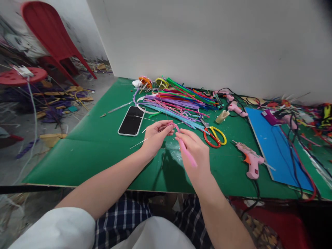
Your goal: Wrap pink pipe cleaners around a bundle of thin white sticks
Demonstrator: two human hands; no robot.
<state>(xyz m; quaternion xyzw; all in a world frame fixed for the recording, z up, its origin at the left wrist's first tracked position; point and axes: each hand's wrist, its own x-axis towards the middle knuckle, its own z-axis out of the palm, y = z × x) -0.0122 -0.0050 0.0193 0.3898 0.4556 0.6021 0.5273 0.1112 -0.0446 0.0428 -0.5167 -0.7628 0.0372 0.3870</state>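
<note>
Between my two hands is a pink pipe cleaner (188, 154), its near end hanging over my right hand (194, 148). The right fingers pinch it close to its far end. My left hand (157, 135) is closed on the middle of a frame of thin wires (140, 143) that stick out in several directions. At that middle, the pink strip bends against the wires; the exact join is hidden by my fingertips. Both hands hover over the green table, almost touching each other. Beyond them lie scissors (220, 135) with red and yellow handles and a heap of coloured pipe cleaners (178, 100).
A phone (131, 121) lies left of my hands. To the right are a pink glue gun (250, 159), a blue board (272, 148) and tangled black cables (292, 138). Small orange and yellow wheel-like pieces (146, 82) stand at the back. A red chair (48, 27) is off the table's left.
</note>
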